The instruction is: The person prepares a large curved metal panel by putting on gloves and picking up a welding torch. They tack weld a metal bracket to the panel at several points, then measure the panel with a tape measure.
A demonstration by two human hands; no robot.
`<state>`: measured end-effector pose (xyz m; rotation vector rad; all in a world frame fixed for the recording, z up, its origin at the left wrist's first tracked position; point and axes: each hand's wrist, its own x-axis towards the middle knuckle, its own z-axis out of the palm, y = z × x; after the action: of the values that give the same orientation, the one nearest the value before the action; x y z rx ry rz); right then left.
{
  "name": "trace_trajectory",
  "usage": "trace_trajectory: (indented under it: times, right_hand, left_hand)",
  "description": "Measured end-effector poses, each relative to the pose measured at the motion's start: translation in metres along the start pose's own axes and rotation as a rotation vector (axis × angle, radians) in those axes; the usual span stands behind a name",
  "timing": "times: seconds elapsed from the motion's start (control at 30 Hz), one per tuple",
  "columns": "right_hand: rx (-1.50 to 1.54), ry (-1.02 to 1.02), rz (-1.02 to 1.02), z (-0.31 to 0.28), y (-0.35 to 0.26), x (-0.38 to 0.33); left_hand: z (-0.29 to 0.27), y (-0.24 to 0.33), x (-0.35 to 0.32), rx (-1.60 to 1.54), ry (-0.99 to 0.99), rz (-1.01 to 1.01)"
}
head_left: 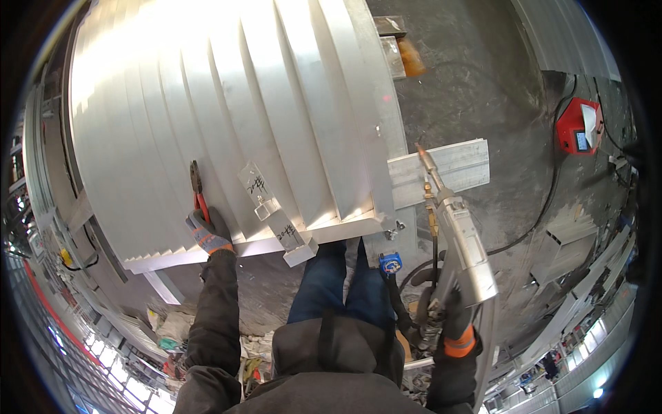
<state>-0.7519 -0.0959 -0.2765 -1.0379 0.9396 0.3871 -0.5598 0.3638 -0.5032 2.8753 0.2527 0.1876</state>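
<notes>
Two hands busy at louvre panel (227, 110): left hand (209, 233) clamped on pliers (198, 190) at panel's near edge, right hand (441, 310) gripping welding gun (458, 231) – tip off panel's right corner, no arc – weld looks pending.

This is a metal fabrication workshop. A large stepped stack of silvery aluminium sheet panels (227, 110) stands on a stained grey concrete floor (496, 83), with loose aluminium profile offcuts (452, 165) beside it. A red box-shaped machine with a small screen (579, 125) sits on the floor, black cables (545, 207) trailing from it, and metal racks (41, 193) line the left side.
</notes>
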Motion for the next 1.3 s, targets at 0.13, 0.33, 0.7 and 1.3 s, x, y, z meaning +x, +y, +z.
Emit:
trace_trajectory:
  times: [0.13, 0.33, 0.7, 1.3]
  right_hand:
    - [0.311, -0.067, 0.041, -0.026, -0.016, 0.025]
    - [0.375, -0.185, 0.117, -0.058, -0.011, 0.061]
    - [0.443, -0.462, 0.188, -0.084, -0.017, 0.101]
    - [0.372, -0.38, 0.217, -0.084, -0.041, 0.1]
  left_hand:
    - [0.005, 0.014, -0.006, 0.065, 0.026, -0.156]
    - [0.012, 0.019, -0.006, 0.046, 0.078, -0.193]
    - [0.015, 0.006, -0.007, 0.143, 0.116, -0.142]
    - [0.012, 0.012, -0.007, 0.168, 0.063, -0.189]
